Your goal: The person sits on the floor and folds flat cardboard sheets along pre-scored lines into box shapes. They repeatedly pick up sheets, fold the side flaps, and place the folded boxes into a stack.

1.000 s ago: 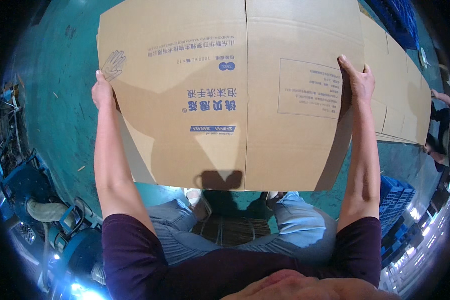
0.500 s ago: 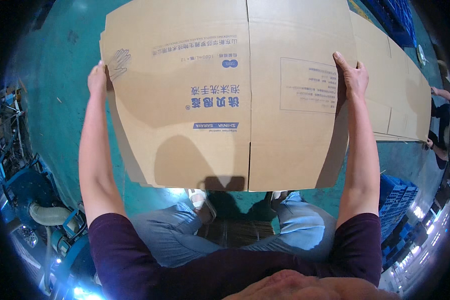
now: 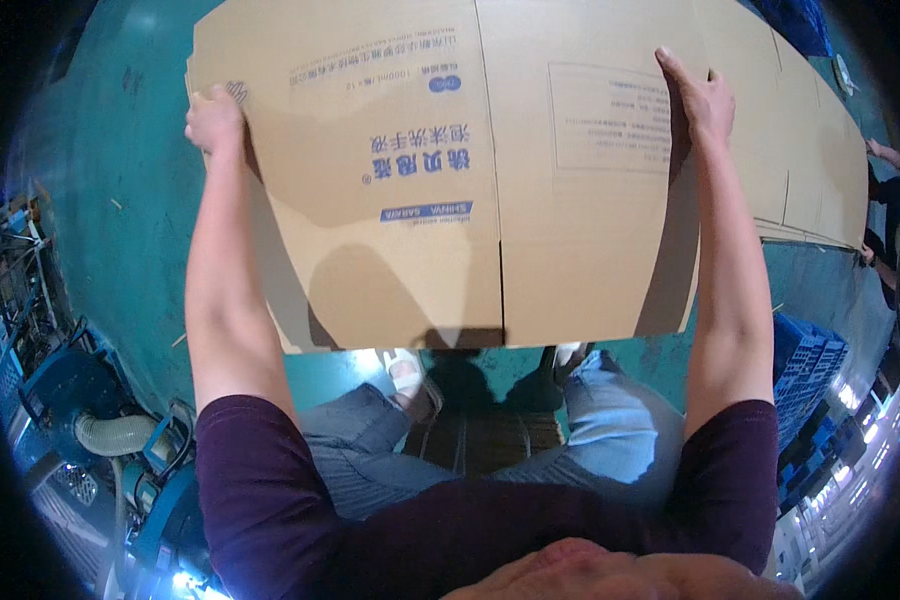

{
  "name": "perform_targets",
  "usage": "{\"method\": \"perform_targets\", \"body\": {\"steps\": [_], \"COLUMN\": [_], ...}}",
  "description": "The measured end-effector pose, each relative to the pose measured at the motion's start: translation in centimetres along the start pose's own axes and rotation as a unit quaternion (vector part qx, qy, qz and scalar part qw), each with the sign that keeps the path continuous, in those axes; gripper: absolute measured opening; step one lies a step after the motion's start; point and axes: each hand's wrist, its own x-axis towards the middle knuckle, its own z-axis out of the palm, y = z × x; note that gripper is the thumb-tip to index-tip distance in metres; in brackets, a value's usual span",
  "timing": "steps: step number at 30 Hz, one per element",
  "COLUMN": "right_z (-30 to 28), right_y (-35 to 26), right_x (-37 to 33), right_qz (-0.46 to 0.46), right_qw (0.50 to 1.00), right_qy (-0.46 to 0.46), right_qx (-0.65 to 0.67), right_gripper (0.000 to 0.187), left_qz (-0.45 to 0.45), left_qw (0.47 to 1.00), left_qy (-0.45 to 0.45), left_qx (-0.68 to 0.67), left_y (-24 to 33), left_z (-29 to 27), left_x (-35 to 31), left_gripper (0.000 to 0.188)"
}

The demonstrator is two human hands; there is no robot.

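Observation:
A broad brown flattened cardboard box (image 3: 410, 270) spans the space in front of me, printed in blue, with a vertical slit near its middle. Several layered edges show at its far left corner. My left hand (image 3: 217, 120) is closed over its left edge, beside a printed hand drawing. At the right side, my right hand (image 3: 707, 105) grips the edge, thumb lying along the top face and fingers mostly hidden. Both arms reach forward, nearly straight.
More flat cardboard sheets (image 3: 810, 170) lie at the right, where another person's hands (image 3: 882, 155) touch the far edge. Blue plastic pallets (image 3: 805, 375) stand to my right. Machinery with a ribbed hose (image 3: 115, 433) is at the left, on a green floor (image 3: 130, 240).
The cardboard box and both my hands have shifted farther forward in the view. My left fingers now curl more over the edge. The pallets and machinery appear slightly displaced.

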Motion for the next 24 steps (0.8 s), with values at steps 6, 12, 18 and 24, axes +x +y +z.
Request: {"method": "perform_targets", "body": {"steps": [6, 12, 18, 24], "right_z": [-0.9, -1.2, -0.7, -2.0], "right_y": [-0.1, -0.8, 6.0, 25.4], "right_x": [0.2, -0.1, -2.5, -8.6], "right_qz": [0.014, 0.028, -0.173, 0.04], "right_qw": [1.0, 0.999, 0.966, 0.995], "right_qy": [-0.001, -0.018, 0.033, 0.055], "right_qx": [-0.02, -0.014, 0.187, -0.074], "right_gripper": [0.115, 0.115, 0.07, 0.061], "left_qz": [0.378, 0.517, 0.487, 0.488], "left_qw": [0.866, 0.753, 0.785, 0.786], "left_qy": [-0.155, -0.308, -0.279, -0.269], "left_qx": [-0.289, -0.266, -0.265, -0.269], "left_y": [7.6, 10.7, 9.1, 10.2], "left_z": [-10.2, -18.1, -17.0, -17.1], "left_x": [-22.0, -35.2, -37.9, -38.2], "left_gripper": [0.054, 0.076, 0.071, 0.065]}}
